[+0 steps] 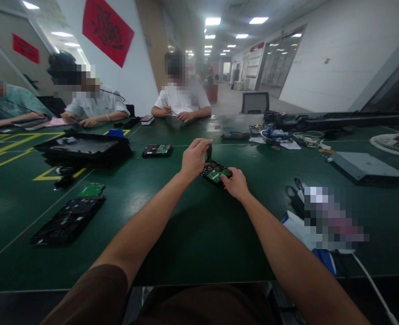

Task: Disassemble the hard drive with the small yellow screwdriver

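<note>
A hard drive (pixel 216 173) with its green circuit board facing up lies on the green table (pixel 192 234) in front of me. My left hand (pixel 195 158) is closed round a dark tool handle (pixel 208 151) held upright over the drive's far left end. My right hand (pixel 236 183) grips the drive's near right corner, with its fingers curled on the edge.
A second hard drive (pixel 157 150) lies further back. A black tray (pixel 84 149) and a black panel (pixel 68 220) with a green board (pixel 91 189) are at the left. A grey box (pixel 367 166), cables and scissors (pixel 296 189) are at the right. Three people sit across the table.
</note>
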Tool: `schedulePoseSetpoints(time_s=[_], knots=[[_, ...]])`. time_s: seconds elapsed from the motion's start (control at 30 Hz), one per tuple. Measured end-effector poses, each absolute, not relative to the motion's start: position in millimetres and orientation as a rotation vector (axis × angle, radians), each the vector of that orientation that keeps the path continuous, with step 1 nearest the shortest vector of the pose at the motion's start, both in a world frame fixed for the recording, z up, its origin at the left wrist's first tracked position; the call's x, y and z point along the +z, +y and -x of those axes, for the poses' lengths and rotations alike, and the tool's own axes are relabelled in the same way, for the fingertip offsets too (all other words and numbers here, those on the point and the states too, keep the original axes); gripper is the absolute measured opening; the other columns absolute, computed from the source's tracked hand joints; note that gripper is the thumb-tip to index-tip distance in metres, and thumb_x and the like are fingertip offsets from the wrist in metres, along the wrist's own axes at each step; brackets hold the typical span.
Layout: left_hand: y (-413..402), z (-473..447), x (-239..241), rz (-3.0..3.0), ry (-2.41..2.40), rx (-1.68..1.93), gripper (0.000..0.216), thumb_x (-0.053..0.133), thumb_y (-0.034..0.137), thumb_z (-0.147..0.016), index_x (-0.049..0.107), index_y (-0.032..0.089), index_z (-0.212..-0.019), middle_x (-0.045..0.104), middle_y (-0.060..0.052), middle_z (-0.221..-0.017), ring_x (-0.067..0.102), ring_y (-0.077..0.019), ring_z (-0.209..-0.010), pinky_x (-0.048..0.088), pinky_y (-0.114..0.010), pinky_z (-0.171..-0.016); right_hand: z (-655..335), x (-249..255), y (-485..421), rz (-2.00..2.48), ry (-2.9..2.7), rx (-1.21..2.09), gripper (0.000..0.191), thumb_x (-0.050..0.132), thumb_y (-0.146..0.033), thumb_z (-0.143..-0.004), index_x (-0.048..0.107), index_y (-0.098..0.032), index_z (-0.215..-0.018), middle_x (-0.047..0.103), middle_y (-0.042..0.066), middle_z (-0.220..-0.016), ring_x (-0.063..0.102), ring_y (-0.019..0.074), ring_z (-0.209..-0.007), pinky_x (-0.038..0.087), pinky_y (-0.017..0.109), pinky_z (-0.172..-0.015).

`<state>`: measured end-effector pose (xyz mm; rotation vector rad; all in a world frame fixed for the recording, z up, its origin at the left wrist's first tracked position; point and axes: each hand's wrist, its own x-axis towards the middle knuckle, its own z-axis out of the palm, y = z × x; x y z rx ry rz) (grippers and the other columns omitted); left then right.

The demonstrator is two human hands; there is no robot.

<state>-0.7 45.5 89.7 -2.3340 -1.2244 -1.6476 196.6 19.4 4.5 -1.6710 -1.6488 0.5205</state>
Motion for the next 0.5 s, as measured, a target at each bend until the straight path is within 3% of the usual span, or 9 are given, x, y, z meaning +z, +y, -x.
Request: schedulePoseSetpoints(time_s=[0.1,0.27,0.4,0.5], knots=[[46,0,85,2.35,-1.294,-1.61,0.025,0.058,0.028,-0.104,0.065,0.025,-0.128,0.074,-0.008,-0.122,0.072,-0.0227,-0.11,0.055,-0.036,-0.097,-197,3,20,1.674,-1.658,0.493,0.051,0.066,-0.035,-0.096,0.06,-0.011,-0.14,0.061,0.018,-0.131,0.071,0.0185,-0.087,0.059,0.029,-0.077],[52,1,77,2.336,-1.407,-1.73,0.047,0.082,0.039,-0.088,0.057,0.026,-0.126,0.076,-0.007,-0.109,0.076,-0.0237,-0.093,0.059,-0.038,-0.086,-198,1,21,1.668,-1.661,0.499,0.052,0.065,-0.037,-0.095,0.06,-0.011,-0.141,0.06,0.018,-0.132,0.071,0.0197,-0.09,0.059,0.028,-0.074],[54,3,79,2.375,-1.354,-1.771,0.037,0.08,0.031,-0.09,0.057,0.025,-0.118,0.074,-0.005,-0.108,0.074,-0.0193,-0.086,0.059,-0.034,-0.08,-198,0,22,1.672,-1.649,0.522,0.055,0.065,-0.039,-0.096,0.059,-0.012,-0.143,0.059,0.018,-0.135,0.071,0.0208,-0.092,0.059,0.027,-0.07],[54,5,82,2.376,-1.258,-1.727,0.029,0.076,0.023,-0.091,0.062,0.024,-0.117,0.069,-0.006,-0.115,0.07,-0.02,-0.098,0.06,-0.033,-0.082,-197,1,21,1.677,-1.652,0.509,0.054,0.065,-0.038,-0.096,0.059,-0.012,-0.142,0.059,0.018,-0.133,0.071,0.0206,-0.091,0.059,0.028,-0.072]])
